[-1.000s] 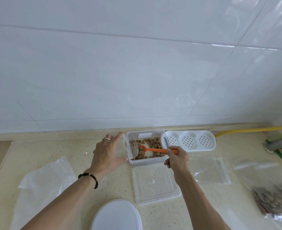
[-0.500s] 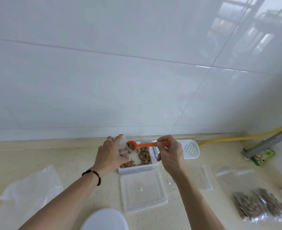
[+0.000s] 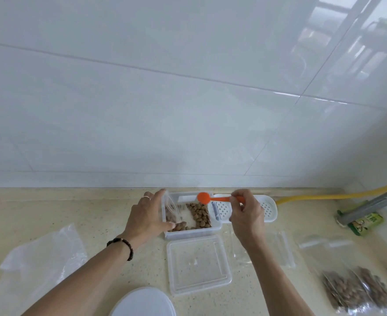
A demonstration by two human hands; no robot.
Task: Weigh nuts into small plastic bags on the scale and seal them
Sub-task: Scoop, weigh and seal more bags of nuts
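White tiled wall [image 3: 165, 99] above a beige speckled countertop [image 3: 96, 224]. On the countertop, from left: a crumpled clear plastic sheet [image 3: 39, 265]; a round white lid [image 3: 142, 303] at the near edge; a clear rectangular lid [image 3: 198, 264] lying flat, directly in front of the clear container [image 3: 215, 228] of nuts [image 3: 199, 213]. Behind the container's right side lies a white perforated tray [image 3: 267, 207]. At far right, filled bags of nuts [image 3: 356, 290] lie near empty clear bags [image 3: 279, 249]. Left hand [image 3: 145, 218], wearing a ring and a beaded bracelet, fingers curled around a small plastic bag [image 3: 172, 208], holding it upright at the container's left end, some nuts visible inside. Right hand [image 3: 247, 213], fingers pinching the handle of an orange scoop [image 3: 203, 198], its bowl raised above the container, apart from the bag.
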